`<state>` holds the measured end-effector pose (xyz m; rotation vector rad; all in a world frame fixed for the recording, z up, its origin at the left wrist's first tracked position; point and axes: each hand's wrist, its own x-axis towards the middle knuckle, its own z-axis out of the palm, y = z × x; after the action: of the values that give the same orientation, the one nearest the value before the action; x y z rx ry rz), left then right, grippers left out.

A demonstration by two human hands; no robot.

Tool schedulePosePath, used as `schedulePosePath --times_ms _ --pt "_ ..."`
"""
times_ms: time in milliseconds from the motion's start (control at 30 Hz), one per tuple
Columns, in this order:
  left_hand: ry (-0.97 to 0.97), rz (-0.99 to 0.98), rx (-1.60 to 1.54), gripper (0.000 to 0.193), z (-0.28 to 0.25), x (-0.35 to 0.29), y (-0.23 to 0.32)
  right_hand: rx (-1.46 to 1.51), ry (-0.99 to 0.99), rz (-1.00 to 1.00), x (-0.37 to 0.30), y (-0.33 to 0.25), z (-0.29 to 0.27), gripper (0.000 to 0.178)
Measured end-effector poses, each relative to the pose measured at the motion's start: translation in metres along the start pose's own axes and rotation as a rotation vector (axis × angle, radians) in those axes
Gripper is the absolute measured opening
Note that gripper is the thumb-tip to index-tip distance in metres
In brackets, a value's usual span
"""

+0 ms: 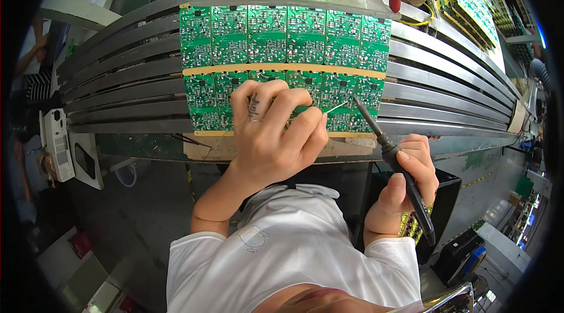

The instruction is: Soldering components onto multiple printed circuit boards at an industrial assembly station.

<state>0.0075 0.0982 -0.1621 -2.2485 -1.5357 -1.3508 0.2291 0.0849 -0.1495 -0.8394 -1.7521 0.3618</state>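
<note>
1. The green circuit-board panel (267, 37), two rows of six boards, is lying across the metal rails (446, 78), at 12 o'clock from the wearer.
2. The left hand (276, 122) is hovering over the panel's 6 o'clock side; its thumb and index finger are pinching a thin solder wire (336, 107), the other fingers curling.
3. The right hand (411, 172), at 4 o'clock from the panel's centre, is closing its fingers around a soldering iron (392, 154), whose tip is pointing toward 11 o'clock.
4. Wire end and tip are nearly meeting over the lower row, at 4 o'clock; whether they are touching, I cannot tell.
5. Hand-soldering a joint seems to be the step; the next move is likely calling for steady tip contact and a small wire feed.
</note>
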Motion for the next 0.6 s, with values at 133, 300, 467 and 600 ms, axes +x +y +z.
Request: schedulePosePath --times_ms 133,300,467,600 --pt "-0.009 0.017 -0.005 0.015 0.0000 -0.0011 -0.0002 0.023 -0.003 0.003 -0.0032 0.0018 -0.0009 0.018" --pt "-0.009 0.026 0.016 0.014 0.0018 -0.0011 -0.0001 0.023 0.005 0.015 -0.0070 0.0036 0.0043 0.018" --pt "-0.034 0.024 0.058 0.014 0.0023 0.0004 0.0031 0.011 0.015 0.010 -0.0086 0.0026 0.0065 0.017" --pt "-0.054 0.006 0.096 0.016 0.0020 0.0040 0.0075 -0.023 0.006 0.001 -0.0090 0.0003 0.0071 0.017"
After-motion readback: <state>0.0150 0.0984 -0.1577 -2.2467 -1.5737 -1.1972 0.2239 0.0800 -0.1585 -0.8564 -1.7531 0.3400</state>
